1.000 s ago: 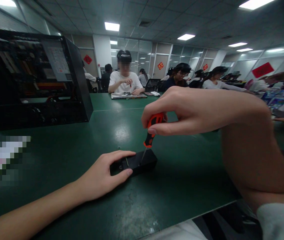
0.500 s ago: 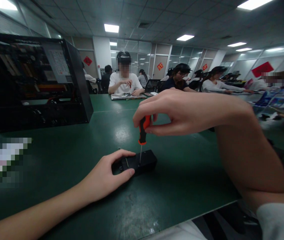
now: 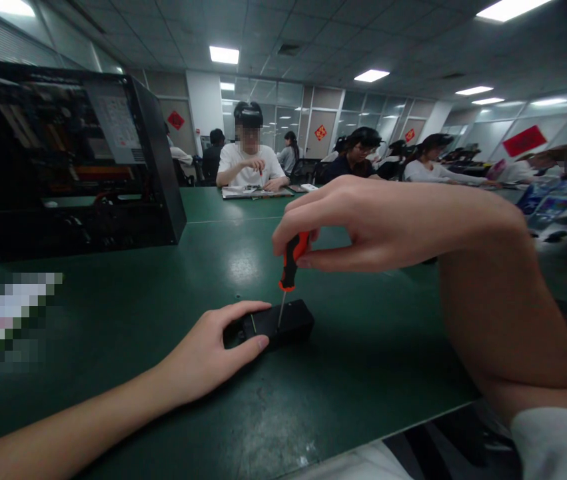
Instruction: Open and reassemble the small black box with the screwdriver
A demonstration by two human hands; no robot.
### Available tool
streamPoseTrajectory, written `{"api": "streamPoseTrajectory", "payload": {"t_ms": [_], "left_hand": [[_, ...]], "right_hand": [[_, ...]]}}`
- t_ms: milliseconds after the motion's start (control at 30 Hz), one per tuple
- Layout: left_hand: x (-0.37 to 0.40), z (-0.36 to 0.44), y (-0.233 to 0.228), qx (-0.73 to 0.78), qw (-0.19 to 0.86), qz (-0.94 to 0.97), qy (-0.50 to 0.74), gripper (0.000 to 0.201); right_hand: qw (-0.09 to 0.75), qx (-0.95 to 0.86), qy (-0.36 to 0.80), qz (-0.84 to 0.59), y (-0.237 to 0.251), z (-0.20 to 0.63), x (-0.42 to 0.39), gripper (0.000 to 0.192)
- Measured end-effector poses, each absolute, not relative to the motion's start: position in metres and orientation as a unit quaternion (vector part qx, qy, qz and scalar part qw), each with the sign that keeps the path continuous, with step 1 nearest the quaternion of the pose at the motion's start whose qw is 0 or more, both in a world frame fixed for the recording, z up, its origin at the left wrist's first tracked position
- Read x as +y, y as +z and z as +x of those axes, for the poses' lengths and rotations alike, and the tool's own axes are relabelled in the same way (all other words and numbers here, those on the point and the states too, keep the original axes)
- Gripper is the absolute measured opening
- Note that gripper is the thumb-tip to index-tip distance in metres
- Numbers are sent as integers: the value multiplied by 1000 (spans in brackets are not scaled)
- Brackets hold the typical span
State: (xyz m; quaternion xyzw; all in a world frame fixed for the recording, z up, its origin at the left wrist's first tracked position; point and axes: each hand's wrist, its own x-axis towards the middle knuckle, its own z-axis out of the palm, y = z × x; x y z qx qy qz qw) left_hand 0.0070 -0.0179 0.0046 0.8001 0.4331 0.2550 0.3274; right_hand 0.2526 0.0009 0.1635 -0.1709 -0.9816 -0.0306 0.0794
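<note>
A small black box-shaped device (image 3: 283, 323) lies flat on the green table (image 3: 113, 320). My left hand (image 3: 208, 353) grips its left end, thumb on the near side and fingers over the far side. My right hand (image 3: 368, 223) pinches the handle of an orange-and-black screwdriver (image 3: 289, 259) from above. The screwdriver stands almost upright, leaning slightly right, with its thin metal tip on the top face of the device.
A large open black computer case (image 3: 68, 160) stands at the back left of the table. Several people sit at tables across the room, one in a white shirt (image 3: 248, 163) straight ahead. Colourful items lie at the far right. The table's near edge runs below my right forearm.
The screwdriver went from leaning right to nearly upright, and its tip shifted left along the device's top. My right hand moved left with it. My left hand stayed put on the device.
</note>
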Motion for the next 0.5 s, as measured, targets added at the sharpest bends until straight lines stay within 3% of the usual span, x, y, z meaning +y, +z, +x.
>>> {"api": "streamPoseTrajectory", "payload": {"t_ms": [500], "left_hand": [[-21,7,9,434,312,809,245,41]], "right_hand": [[58,-975,-30,-210,163,258,1,24]]}}
